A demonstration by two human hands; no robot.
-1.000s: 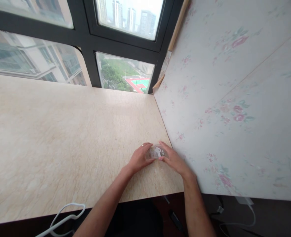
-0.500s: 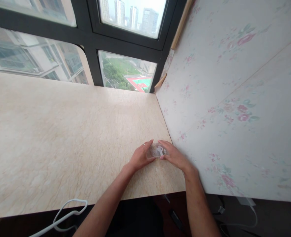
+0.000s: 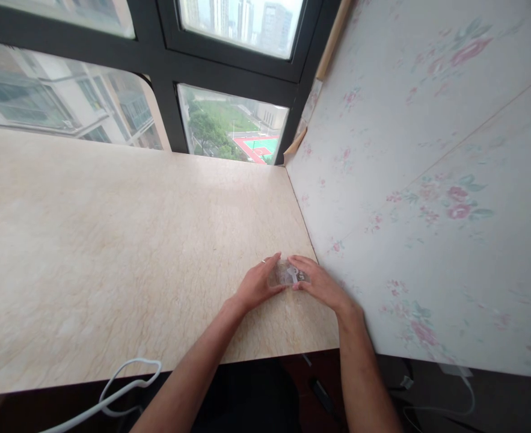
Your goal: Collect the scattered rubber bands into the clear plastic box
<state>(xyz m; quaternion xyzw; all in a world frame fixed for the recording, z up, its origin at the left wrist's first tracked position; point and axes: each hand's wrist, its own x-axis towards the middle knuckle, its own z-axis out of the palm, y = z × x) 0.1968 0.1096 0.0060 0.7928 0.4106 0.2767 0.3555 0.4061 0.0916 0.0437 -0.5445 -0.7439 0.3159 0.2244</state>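
Note:
A small clear plastic box [image 3: 287, 273] with white markings and some dark content sits on the pale marbled sill, close to the wall. My left hand [image 3: 258, 282] grips its left end, thumb at the near side and fingers at the far side; a ring shows on one finger. Around the right end, my right hand [image 3: 316, 284] is closed in the same manner. Most of the box's two ends are hidden by the fingers. What lies inside is too small to make out.
The marbled sill [image 3: 112, 240] stretches left and back to a dark-framed window [image 3: 229, 69]. A wall with flowered paper [image 3: 427, 240] rises right beside my right arm. A white cable [image 3: 130, 385] loops at the front edge, lower left. Cables hang below on the right.
The camera view has shifted slightly. Both hands keep their hold on the clear box, which stays in nearly the same place.

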